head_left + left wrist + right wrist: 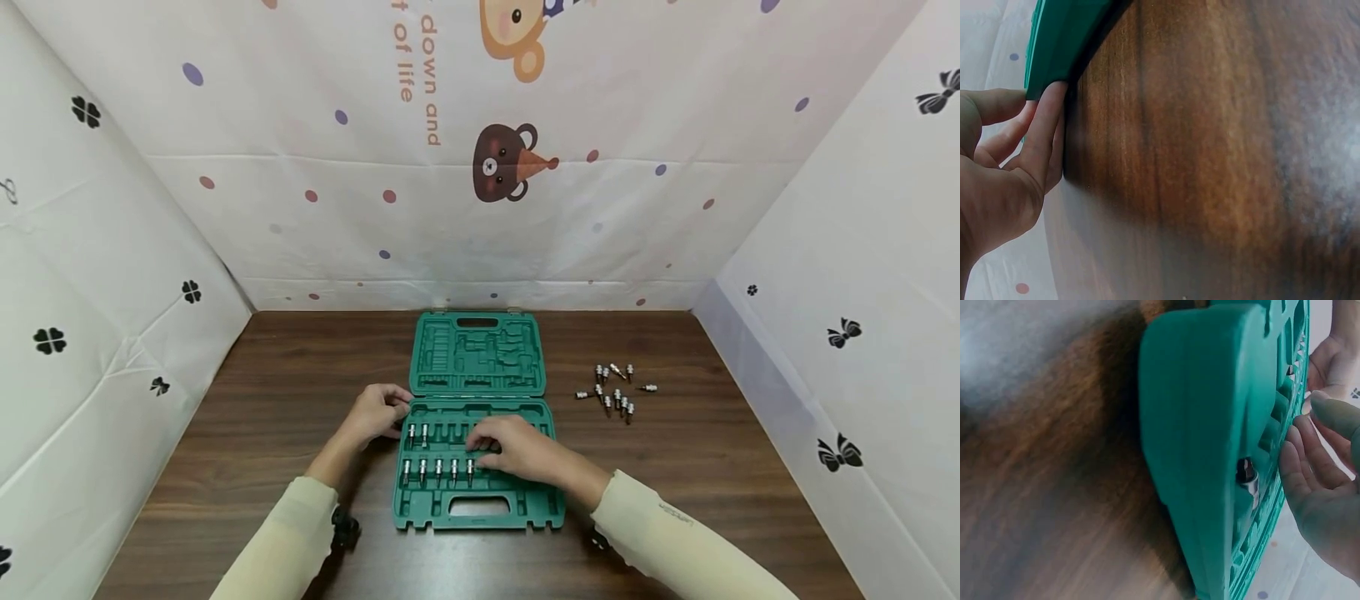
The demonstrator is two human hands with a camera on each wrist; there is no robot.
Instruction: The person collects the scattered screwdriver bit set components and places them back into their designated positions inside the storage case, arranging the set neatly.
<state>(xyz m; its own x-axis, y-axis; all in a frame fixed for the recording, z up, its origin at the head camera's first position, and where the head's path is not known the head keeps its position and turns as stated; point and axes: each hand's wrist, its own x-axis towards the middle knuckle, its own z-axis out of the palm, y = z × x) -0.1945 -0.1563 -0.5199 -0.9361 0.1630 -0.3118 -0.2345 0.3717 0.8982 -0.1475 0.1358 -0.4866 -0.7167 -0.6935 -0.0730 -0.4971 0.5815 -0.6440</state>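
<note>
A green plastic tool case point(480, 503) lies unfolded on the table, its lid point(477, 354) at the far side. Silver bit sockets point(438, 472) with dark tips stand in two rows of its slots. My left hand point(377, 412) grips the case's left edge near the hinge, thumb above and fingers along the side. Over the slots is my right hand point(517, 450), fingers bent and touching the tray beside a bit socket in the upper row. In the right wrist view nothing shows between its thumb and fingers. Another bit socket point(1248, 479) lies in the case near that hand.
Several loose bit sockets point(617, 398) lie scattered on the brown wooden table point(300, 367), right of the case. Patterned white sheets point(375, 233) enclose the table at the back and on both sides.
</note>
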